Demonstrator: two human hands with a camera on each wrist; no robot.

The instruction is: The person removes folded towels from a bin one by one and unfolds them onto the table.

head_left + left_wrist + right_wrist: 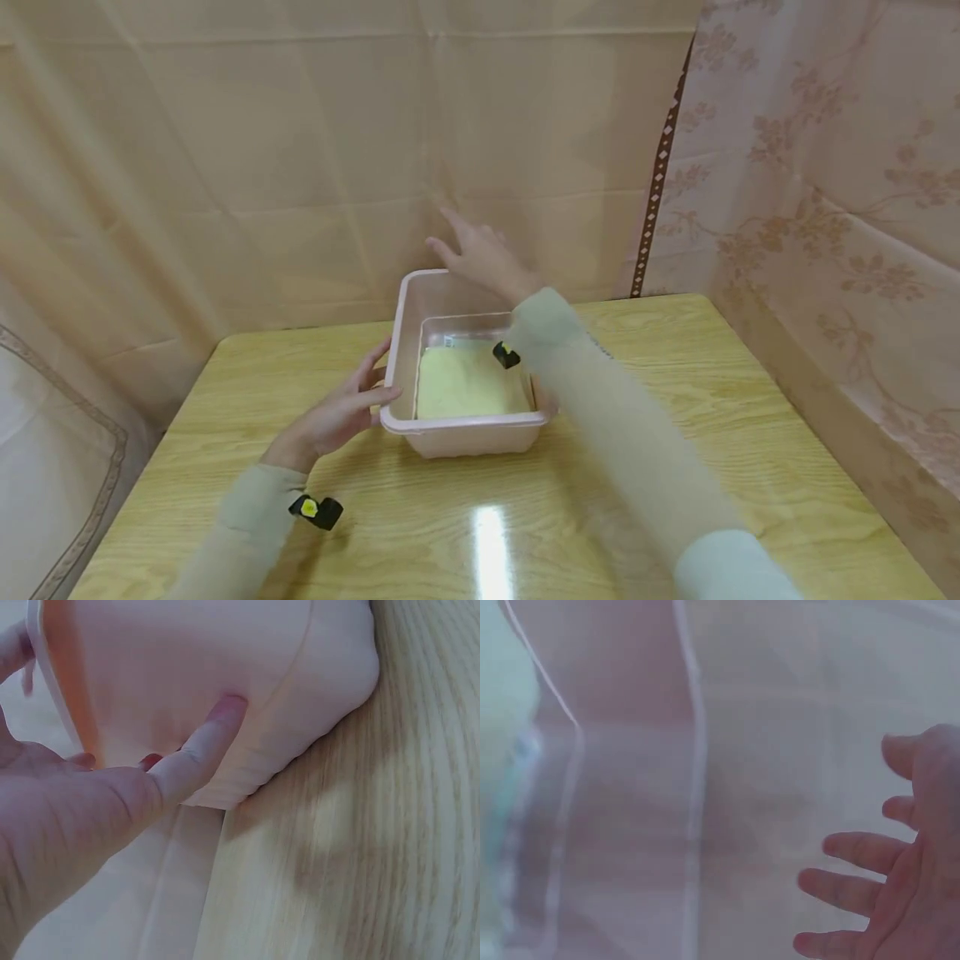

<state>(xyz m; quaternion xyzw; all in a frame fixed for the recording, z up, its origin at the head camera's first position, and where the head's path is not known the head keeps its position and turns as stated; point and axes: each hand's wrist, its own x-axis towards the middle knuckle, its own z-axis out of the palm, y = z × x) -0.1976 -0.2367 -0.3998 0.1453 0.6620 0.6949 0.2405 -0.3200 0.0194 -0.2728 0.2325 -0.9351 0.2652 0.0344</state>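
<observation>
Pink tub (420, 333) sits mid-frame on the wooden counter (675, 400), a yellow folded cloth (468, 383) lying flat inside; left hand (341, 412) has straight fingers pressed to its left wall, thumb (202, 746) flat on the plastic; right hand (483, 254) hovers spread and empty above the far rim, blurred; best to brace that wall firmly and keep the tub square on the counter.
</observation>
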